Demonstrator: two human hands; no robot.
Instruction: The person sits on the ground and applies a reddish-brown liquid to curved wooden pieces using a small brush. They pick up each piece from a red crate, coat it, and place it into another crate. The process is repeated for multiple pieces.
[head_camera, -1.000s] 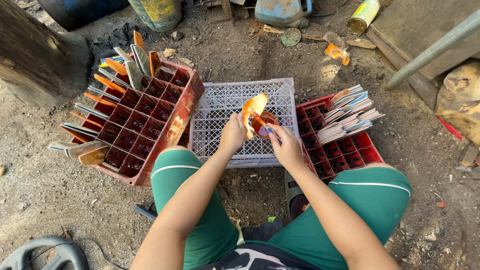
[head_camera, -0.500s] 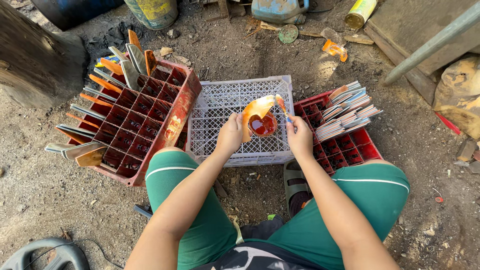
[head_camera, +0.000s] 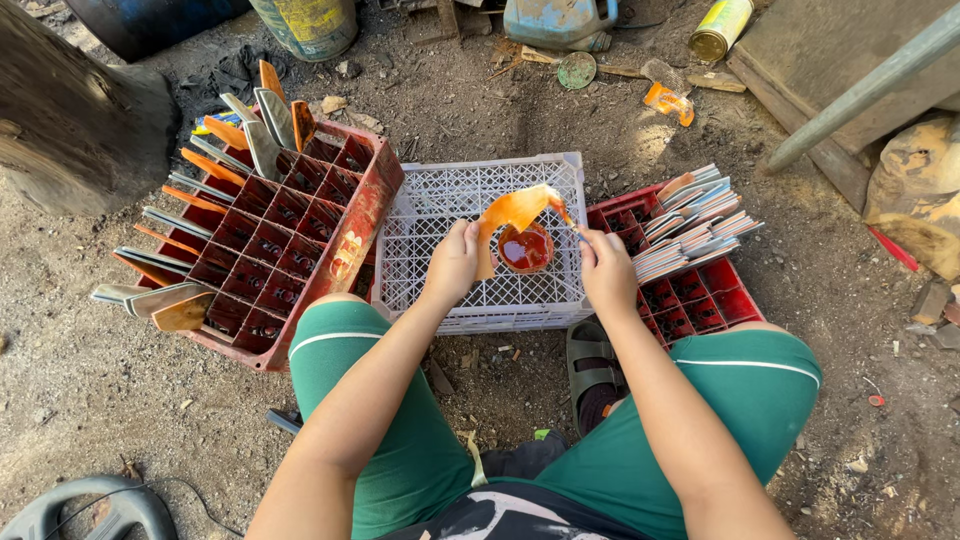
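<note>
The left hand (head_camera: 452, 262) grips the lower end of a curved blade (head_camera: 508, 215), fingers clenched around it, and holds it upright over the white lattice crate (head_camera: 430, 195). The blade surface is now almost wholly orange; half a second ago and a second ago it was held lower and closer to the small pot of red-orange paint (head_camera: 525, 247), which stands on the crate top just beside the blade. The right hand (head_camera: 607, 270) has moved outward to the right of the pot, fingers pinched on a thin brush (head_camera: 570, 222) whose tip meets the upper end of the blade. Judged from this, the coating stroke has travelled up the blade to its tip, and the coat on this face looks close to complete. To the left, the tilted red compartment crate (head_camera: 290, 240) carries coated blades (head_camera: 260, 125) propped along its far rim and left edge. To the right, a second red crate (head_camera: 700, 295) holds a stack of grey, uncoated blades (head_camera: 695, 225). Both crates appear unchanged
</note>
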